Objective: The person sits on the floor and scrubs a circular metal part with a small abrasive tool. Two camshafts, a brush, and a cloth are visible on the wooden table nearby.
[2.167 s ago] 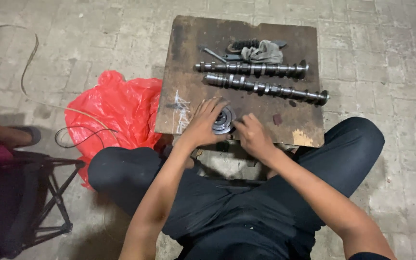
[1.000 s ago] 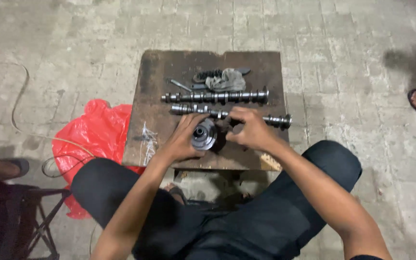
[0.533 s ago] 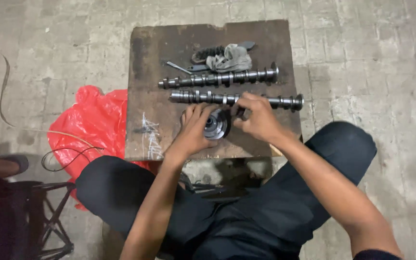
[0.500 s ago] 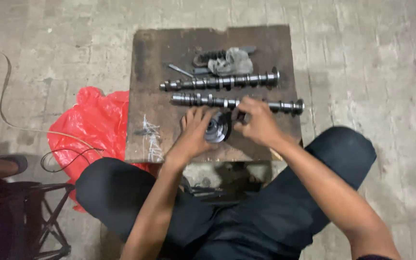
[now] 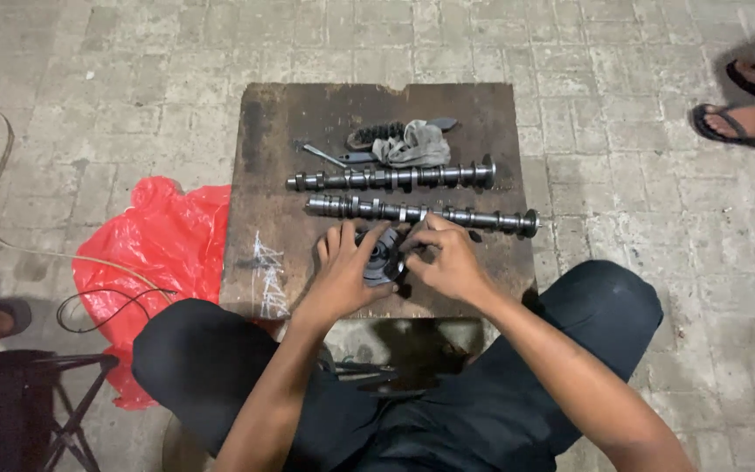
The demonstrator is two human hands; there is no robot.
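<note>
Now both hands clasp the round gear [image 5: 384, 256] near the board's [image 5: 264, 140] front edge: left hand [image 5: 342, 273] cupping, right hand [image 5: 449, 260] pinching, equally close.

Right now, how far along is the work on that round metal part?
Already set out: two long grey metal camshafts lie side by side on the dark wooden board, with a grey rag and a small tool behind. In hand: the left hand and right hand both grip the round dark metal gear. Left: the gear is joined to neither shaft, it seems.
</note>
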